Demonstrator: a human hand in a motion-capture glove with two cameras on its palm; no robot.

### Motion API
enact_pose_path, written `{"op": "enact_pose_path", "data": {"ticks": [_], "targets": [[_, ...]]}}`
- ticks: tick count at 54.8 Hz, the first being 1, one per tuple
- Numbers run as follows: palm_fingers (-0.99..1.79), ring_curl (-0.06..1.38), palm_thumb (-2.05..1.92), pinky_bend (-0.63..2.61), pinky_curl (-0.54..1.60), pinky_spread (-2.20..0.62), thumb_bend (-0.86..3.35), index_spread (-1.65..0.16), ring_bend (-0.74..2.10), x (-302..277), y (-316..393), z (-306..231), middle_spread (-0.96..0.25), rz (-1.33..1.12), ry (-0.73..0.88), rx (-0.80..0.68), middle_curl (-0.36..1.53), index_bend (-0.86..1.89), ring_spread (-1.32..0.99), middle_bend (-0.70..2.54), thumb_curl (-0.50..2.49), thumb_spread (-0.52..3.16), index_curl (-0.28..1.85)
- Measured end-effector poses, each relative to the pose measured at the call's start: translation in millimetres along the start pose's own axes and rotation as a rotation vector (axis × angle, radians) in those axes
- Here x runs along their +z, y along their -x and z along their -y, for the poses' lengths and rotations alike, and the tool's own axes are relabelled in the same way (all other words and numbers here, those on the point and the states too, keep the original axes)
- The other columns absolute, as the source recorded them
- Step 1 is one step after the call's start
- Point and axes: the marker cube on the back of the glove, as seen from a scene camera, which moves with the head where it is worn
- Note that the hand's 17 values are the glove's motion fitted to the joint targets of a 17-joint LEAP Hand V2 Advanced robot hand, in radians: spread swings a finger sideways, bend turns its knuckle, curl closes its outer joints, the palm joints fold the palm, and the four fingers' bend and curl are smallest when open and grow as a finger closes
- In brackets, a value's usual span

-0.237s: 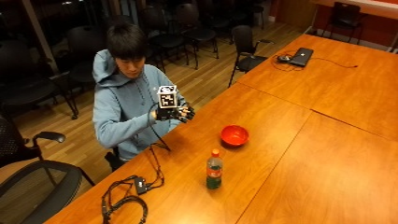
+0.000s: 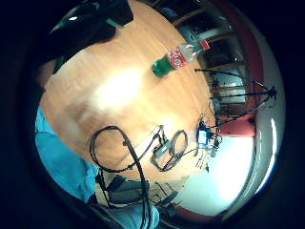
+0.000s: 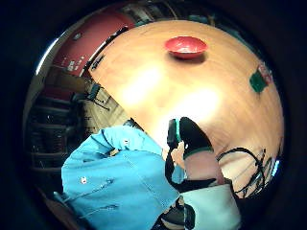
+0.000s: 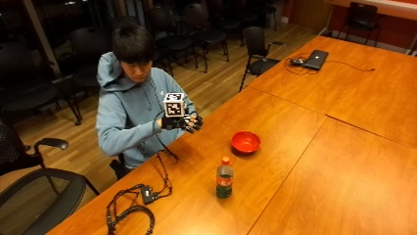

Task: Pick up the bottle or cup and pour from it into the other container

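Nothing has moved: gloved hand held raised, empty, fingers relaxed; bottle label unreadable.

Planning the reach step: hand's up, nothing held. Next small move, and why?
Probably lower the gloved right hand toward the bottle. The hand is raised near the chest, holding nothing; the bottle stands upright and capped on the table, apart from the red bowl.

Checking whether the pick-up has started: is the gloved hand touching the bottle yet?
Apart. The outside view shows the gloved hand raised near the person's chest, with bare table between it and the upright bottle.
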Motion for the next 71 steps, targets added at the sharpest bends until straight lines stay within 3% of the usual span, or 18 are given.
{"op": "enact_pose_path", "data": {"ticks": [5,32,50,71], "targets": [[0.39,0.20,0.55,0.66,0.24,0.24,0.17,-0.29,0.42,2,7,-4,0.01,0.151,-0.002,0.113,0.18,0.13,0.12,0.19,0.26,0.92,0.15],[0.37,0.26,0.65,0.72,0.28,0.23,0.00,-0.29,0.46,12,-60,-34,0.02,0.148,-0.005,0.247,0.28,0.13,0.11,0.19,0.38,1.03,0.20],[0.37,0.27,0.67,0.61,0.26,0.24,-0.02,-0.28,0.42,13,-146,-61,0.02,0.159,-0.044,0.334,0.32,0.16,0.10,0.21,0.42,1.03,0.24],[0.12,0.29,0.58,0.73,0.30,0.26,-0.04,-0.30,0.47,43,-224,-51,0.03,0.344,-0.167,0.426,0.31,0.09,0.13,0.19,0.40,0.96,0.18]]}}
